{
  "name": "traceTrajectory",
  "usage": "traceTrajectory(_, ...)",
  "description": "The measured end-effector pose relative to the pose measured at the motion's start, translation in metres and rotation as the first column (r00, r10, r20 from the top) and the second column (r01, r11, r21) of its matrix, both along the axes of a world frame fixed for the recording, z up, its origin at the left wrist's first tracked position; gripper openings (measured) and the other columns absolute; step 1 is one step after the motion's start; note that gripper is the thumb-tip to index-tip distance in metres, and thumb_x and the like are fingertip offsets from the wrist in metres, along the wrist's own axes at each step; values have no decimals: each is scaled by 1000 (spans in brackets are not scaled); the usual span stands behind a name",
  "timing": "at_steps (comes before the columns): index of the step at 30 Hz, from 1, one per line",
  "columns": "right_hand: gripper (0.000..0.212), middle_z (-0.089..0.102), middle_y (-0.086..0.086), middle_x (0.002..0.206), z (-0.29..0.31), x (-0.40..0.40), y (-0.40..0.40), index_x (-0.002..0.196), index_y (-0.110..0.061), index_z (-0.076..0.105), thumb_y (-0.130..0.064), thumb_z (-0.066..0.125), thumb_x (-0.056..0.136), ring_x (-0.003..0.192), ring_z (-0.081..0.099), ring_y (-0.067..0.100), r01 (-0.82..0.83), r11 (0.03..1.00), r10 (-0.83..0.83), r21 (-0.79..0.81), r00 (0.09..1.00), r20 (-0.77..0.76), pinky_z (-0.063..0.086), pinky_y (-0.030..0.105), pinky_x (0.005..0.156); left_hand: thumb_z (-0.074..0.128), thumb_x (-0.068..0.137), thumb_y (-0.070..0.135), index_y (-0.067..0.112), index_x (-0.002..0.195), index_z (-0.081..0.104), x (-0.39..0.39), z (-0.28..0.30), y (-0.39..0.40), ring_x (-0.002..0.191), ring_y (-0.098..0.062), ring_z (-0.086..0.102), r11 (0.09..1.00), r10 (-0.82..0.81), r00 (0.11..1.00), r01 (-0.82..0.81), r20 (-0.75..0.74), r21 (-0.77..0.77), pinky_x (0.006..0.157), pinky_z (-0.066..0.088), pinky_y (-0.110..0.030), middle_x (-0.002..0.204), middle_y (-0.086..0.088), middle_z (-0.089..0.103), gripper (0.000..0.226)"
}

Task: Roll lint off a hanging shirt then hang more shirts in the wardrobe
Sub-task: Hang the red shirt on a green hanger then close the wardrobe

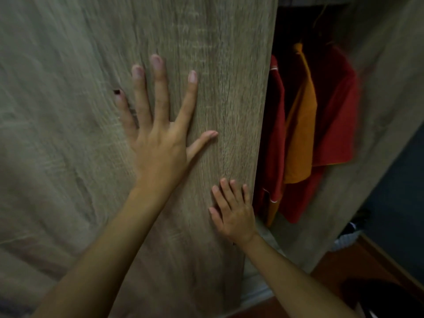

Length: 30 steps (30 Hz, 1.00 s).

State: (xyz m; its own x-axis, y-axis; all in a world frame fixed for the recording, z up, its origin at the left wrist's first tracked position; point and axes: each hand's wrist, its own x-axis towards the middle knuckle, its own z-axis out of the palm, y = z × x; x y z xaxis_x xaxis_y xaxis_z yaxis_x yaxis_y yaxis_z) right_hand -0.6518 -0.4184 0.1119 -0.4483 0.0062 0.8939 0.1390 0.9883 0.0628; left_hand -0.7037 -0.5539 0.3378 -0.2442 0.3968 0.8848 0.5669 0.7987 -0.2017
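Observation:
Both my hands lie flat on the wood-grain sliding door (224,65) of the wardrobe. My left hand (158,125) presses high on the panel with fingers spread and straight. My right hand (234,210) presses lower, close to the door's right edge. Neither hand holds anything. Through the open gap to the right hang shirts: a red shirt (275,138) nearest the door, an orange shirt (302,138) in the middle, and another red shirt (335,115) behind. No lint roller is in view.
The wardrobe's right side panel (385,88) stands beside the gap. A dark wall (399,184) and a reddish wooden floor (344,269) lie at the lower right, with a pale striped cloth (346,237) and a dark object (380,294) there.

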Motion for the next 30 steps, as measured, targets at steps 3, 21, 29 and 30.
traceTrajectory(3,66,-5,0,163,-1,11,24,154,-21,2,-41,33,99,150,-1,20,47,998,-47,-41,999,5,4,46,120,34,86,75,25,152,18,10,-1,28,140,-48,21,999,-45,999,46,20,-9,110,13,-63,154,-26,22,85)
traceTrajectory(21,82,-7,0,163,-13,98,206,154,-22,0,-40,50,91,150,1,24,137,978,-111,-158,980,165,11,50,119,48,76,79,23,154,4,81,-1,217,144,-43,12,993,-91,994,95,66,-69,110,0,-58,158,-21,11,105)
traceTrajectory(29,102,-13,0,162,-10,137,290,153,-23,-9,-64,55,84,149,0,25,153,968,-91,-197,952,292,4,49,121,48,77,77,25,153,2,109,-1,302,145,-38,1,985,-150,983,157,104,-66,112,-18,-51,160,-17,5,103)
traceTrajectory(30,103,-13,1,162,-9,141,299,153,-23,-9,-65,55,84,149,0,26,153,968,-90,-198,951,297,3,49,121,48,77,76,25,153,2,112,-1,310,144,-37,-2,985,-154,983,161,103,-65,111,-19,-50,160,-17,4,103)
